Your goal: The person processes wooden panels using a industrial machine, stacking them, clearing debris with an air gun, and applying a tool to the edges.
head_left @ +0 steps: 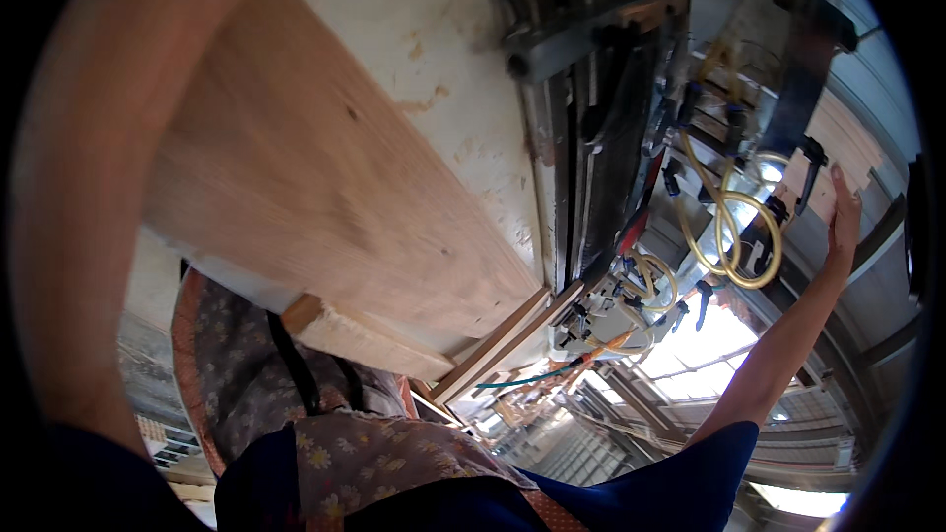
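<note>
My right arm reaches far out to the right. Its hand [844, 212] has the fingers stretched out, at the edge of a stack of pale wooden boards [828, 143]; I cannot tell whether it touches them. My left forearm runs up the left side, close and blurred, and its hand lies beyond the top of the picture. Beside that arm, a wide wooden board [335, 158] with a few dark knots lies on a stained pale tabletop [443, 69]. One end of the board is by a narrow wooden strip [498, 345].
A dark metal machine rail [581, 167] borders the tabletop. Past it are looped yellowish air hoses [729, 236] and black clamp levers [810, 172]. A rough wood block [370, 335] sits at the table's near edge, by my flowered apron [384, 453].
</note>
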{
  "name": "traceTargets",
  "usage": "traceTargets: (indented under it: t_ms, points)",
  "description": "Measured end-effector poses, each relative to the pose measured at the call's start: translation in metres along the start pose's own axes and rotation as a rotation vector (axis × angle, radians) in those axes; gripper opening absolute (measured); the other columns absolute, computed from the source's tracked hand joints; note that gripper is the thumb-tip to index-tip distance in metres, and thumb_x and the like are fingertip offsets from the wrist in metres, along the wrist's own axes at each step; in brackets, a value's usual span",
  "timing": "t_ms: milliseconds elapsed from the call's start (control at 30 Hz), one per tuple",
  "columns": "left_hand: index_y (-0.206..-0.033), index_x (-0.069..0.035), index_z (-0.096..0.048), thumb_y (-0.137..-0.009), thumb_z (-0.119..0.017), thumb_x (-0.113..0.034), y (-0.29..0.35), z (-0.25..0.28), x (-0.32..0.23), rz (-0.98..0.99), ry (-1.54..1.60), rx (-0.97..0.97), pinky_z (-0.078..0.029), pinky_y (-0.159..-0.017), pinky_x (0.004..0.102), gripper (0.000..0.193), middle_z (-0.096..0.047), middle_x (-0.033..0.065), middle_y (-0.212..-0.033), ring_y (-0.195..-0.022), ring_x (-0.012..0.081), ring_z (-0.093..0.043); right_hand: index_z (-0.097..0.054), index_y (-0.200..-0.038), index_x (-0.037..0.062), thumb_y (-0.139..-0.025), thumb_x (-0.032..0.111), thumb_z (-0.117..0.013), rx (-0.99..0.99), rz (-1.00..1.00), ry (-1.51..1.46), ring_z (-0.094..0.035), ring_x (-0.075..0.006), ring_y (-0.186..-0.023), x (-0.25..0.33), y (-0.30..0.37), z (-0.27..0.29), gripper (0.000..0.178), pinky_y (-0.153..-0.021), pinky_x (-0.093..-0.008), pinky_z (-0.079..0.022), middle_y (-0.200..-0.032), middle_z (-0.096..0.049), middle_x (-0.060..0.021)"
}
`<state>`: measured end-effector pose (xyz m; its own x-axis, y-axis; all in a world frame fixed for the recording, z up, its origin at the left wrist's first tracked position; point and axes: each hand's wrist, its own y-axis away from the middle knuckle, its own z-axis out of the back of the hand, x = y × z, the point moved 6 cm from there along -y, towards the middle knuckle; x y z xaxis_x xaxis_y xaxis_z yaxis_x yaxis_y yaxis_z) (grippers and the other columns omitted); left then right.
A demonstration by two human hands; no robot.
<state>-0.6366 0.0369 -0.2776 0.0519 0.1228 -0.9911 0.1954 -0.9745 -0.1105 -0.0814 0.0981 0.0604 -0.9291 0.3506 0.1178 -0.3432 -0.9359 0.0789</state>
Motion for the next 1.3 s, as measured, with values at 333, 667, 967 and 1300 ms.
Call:
traceTargets:
  t_ms: [333,667,967,1300]
  points:
    - [-0.109,0.003,-0.058,-0.095,-0.064,-0.019,-0.018,-0.005,0.037,0.122,0.058,-0.013,-0.054,-0.077,0.0267,0.026,-0.065,0.0087,-0.101,-0.097,0.0147,-0.063,-0.042,-0.141,-0.0044,-0.084,0.044,-0.073,-0.289,0.173,0.373,-0.058,-0.0229,-0.116,0.042,0.036,-0.025,0.081,-0.100,-0.0344,-0.042,-0.128,-0.059,-0.0191]
    - [-0.146,-0.010,-0.035,-0.061,-0.086,-0.041,0.137,-0.001,-0.060,-0.563,-0.722,0.978,-0.023,-0.115,0.0525,0.103,-0.033,0.0201,-0.150,-0.140,0.0391,-0.029,-0.055,-0.134,0.0059,-0.078,0.004,-0.072,0.078,0.064,-0.187,-0.054,-0.0260,-0.125,0.087,0.369,-0.172,0.059,-0.107,-0.0386,-0.042,-0.133,-0.059,-0.0130]
    - [-0.145,-0.009,-0.036,-0.055,-0.087,-0.038,0.151,-0.005,-0.044,-0.769,-1.150,1.416,-0.023,-0.113,0.0528,0.108,-0.037,0.0197,-0.143,-0.133,0.0359,-0.033,-0.059,-0.124,-0.0015,-0.089,-0.001,-0.062,0.180,-0.416,-0.939,-0.063,-0.0203,-0.109,0.024,0.523,-0.277,0.036,-0.095,-0.0327,-0.050,-0.115,-0.066,-0.0113]
    - [-0.138,-0.001,-0.046,-0.061,-0.078,-0.043,0.157,0.033,-0.055,0.651,-0.543,1.732,-0.041,-0.100,0.0375,0.094,-0.053,0.0176,-0.129,-0.118,0.0277,-0.051,-0.059,-0.121,-0.0068,-0.092,0.017,-0.062,0.321,-0.277,-1.353,-0.064,-0.0238,-0.109,0.032,0.542,-0.314,0.038,-0.095,-0.0342,-0.050,-0.116,-0.067,-0.0162]
